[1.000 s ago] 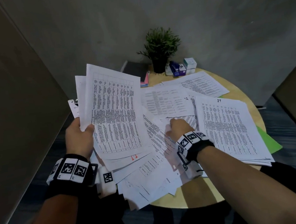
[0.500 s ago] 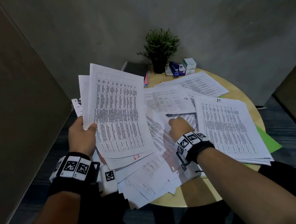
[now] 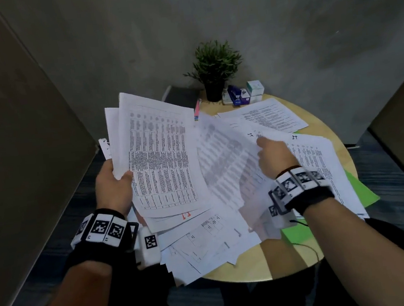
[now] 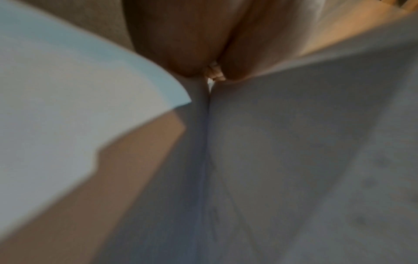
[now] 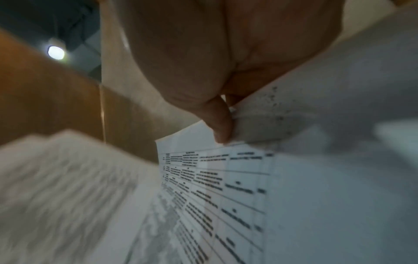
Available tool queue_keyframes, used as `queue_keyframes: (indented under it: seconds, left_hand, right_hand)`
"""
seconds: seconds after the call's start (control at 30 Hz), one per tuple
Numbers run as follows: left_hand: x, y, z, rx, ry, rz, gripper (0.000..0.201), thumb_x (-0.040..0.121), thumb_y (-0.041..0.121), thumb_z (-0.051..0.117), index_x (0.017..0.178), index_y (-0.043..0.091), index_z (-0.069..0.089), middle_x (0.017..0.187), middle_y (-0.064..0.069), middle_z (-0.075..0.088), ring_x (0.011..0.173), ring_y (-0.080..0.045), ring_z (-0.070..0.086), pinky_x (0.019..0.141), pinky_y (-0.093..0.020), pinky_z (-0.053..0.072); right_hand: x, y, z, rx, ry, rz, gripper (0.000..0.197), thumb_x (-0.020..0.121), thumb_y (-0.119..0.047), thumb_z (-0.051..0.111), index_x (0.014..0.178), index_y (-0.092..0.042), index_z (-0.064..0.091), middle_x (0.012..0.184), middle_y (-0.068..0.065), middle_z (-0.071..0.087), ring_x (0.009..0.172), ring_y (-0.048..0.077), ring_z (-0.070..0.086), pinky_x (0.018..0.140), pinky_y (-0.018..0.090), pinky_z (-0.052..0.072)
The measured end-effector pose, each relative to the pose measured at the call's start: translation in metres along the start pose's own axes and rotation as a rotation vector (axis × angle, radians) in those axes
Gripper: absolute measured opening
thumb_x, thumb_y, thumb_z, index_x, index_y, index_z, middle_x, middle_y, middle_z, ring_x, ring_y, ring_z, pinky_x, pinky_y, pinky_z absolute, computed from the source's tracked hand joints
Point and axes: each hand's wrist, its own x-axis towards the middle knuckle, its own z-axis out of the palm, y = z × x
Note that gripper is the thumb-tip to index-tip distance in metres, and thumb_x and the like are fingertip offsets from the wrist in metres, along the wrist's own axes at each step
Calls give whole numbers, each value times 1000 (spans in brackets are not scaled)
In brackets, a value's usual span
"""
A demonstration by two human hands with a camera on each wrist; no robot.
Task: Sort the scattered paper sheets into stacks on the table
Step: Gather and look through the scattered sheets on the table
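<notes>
**Both hands on paper over the round table**

The left hand [image 3: 113, 187] curls round a fan of thin printed sheets [image 3: 159, 157], thumb on the top page, held above the table's left edge. Loose white sheets [image 3: 210, 241] lie heaped below its fingers. The right hand [image 3: 272, 156] pinches a lifted, blurred sheet [image 3: 224, 165] at its corner. Beyond its fingertips lies a flat stack [image 3: 322, 165] on the pale wooden table [image 3: 277, 259].

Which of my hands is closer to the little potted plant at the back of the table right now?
Right. The right hand pinches a lifted sheet mid-table, below and slightly right of the potted plant. The left hand grips a sheaf off the table's left edge, farther away.
</notes>
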Motion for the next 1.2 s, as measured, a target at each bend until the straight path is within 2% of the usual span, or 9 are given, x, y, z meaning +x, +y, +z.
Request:
queue_keyframes:
  seconds: [0.17,0.23,0.4,0.57,0.63,0.7,0.9,1.1,1.2]
  left_hand:
    - [3,-3,-2,-39,25,84,83,91,-8,51,148,43,21,147,8,43,125,-8,46,104,-31,36]
    - [3,-1,-1,9,-21,107,72,92,-8,49,147,37,34,146,9,43,130,-6,40,106,-24,31]
    - [-1,1,4,-53,-126,-4,27,96,7,52,110,21,71,132,-31,52,125,-53,38,105,-58,31]
    - [4,-8,7,-133,-103,-48,23,88,28,68,109,20,66,124,-6,62,112,-24,61,99,-43,47]
    - [7,-12,5,-45,-78,-5,38,88,9,67,124,11,55,118,-4,61,105,-21,60,91,-35,47]
    - [10,-14,-2,0,-35,9,48,88,-1,64,132,9,48,117,-3,58,104,-19,57,90,-33,45]
    - [16,-22,-25,59,-13,21,53,90,-2,61,138,9,42,129,-7,56,115,-23,55,95,-32,40]
    - [17,-32,-30,0,-5,6,54,90,-3,60,139,7,40,120,-1,54,108,-15,53,93,-29,39]
    - [20,-37,-27,-30,-1,12,57,89,-7,60,140,7,37,121,-1,53,109,-14,52,93,-28,39]
  right_hand:
    - [0,3,-61,409,292,-4,16,93,-5,45,102,-10,57,86,9,56,80,28,49,61,26,29]
    - [3,-2,-65,525,301,5,15,91,-9,48,101,-11,59,90,9,62,82,31,55,63,30,37]
    - [6,-29,-28,814,33,35,12,92,-10,52,100,-12,61,95,8,68,86,26,65,82,38,52]
    - [0,-66,21,1073,-325,131,16,95,-6,52,109,-8,58,98,3,68,89,18,67,85,32,56]
    - [6,-75,37,968,-352,88,7,91,-12,58,95,-7,59,88,9,68,80,26,66,80,41,55]
    - [15,-77,49,804,-328,68,17,92,-24,60,88,-8,56,84,7,65,71,24,59,67,32,48]
    - [48,-58,82,-47,-335,114,54,84,-42,65,126,-13,49,127,8,52,118,27,50,93,33,43]
    - [68,-62,109,-240,-181,-36,68,75,-42,72,132,-19,44,133,7,41,124,31,38,97,44,38]
    - [78,-75,106,-329,-340,-93,53,83,-38,63,131,-20,47,129,5,50,119,29,47,93,43,40]
